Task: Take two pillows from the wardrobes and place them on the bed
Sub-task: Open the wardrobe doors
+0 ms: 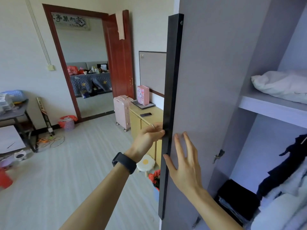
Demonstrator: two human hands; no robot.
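Observation:
The grey wardrobe door [207, 80] stands swung open, its dark edge facing me. My left hand [149, 138], a black band on its wrist, is wrapped around that dark edge from the outside. My right hand [184, 163] lies flat with spread fingers on the door's inner face. Inside the wardrobe, a white pillow [280, 85] lies on the upper shelf [265, 107] at the right. No bed shows in this view.
Dark and white clothes [285, 180] hang below the shelf. A yellow cabinet [146, 120] with a phone, a pink suitcase [122, 112] and a small stool [145, 164] stand behind the door. An open doorway [89, 72] lies ahead; a table [15, 113] stands at left.

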